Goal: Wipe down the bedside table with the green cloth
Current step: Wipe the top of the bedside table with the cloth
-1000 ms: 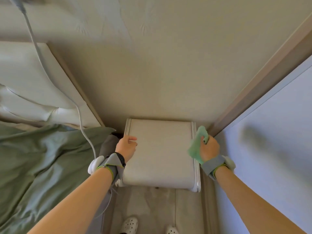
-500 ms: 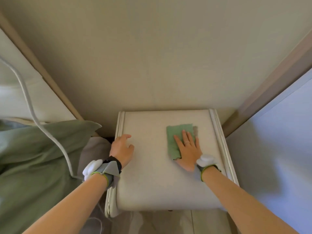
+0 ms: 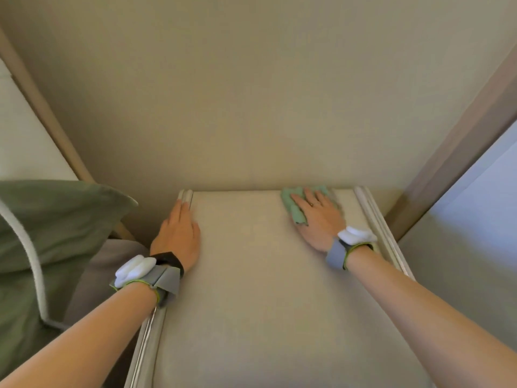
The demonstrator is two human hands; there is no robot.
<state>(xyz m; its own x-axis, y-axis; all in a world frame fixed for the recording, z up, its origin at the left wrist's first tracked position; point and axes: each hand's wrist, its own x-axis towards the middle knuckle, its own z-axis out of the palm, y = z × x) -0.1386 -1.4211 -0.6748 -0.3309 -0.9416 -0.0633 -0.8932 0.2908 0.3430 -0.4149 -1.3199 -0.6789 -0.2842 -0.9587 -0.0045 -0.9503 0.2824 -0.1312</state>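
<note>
The cream bedside table (image 3: 251,289) fills the lower middle of the head view, its ribbed side rims running toward the wall. The green cloth (image 3: 292,205) lies flat at the table's far right corner, close to the back edge. My right hand (image 3: 319,217) presses down on the cloth with fingers spread, covering most of it. My left hand (image 3: 179,233) rests flat on the table's left edge, fingers together and pointing at the wall, holding nothing.
A beige wall (image 3: 251,93) stands right behind the table. A green pillow (image 3: 56,219) and a white cable (image 3: 30,253) lie on the bed at the left. A pale panel with a brown frame (image 3: 461,163) closes the right side.
My right hand has slid the cloth from the table's middle to the far right corner. My left hand has moved forward along the left edge. The view has come closer to the table.
</note>
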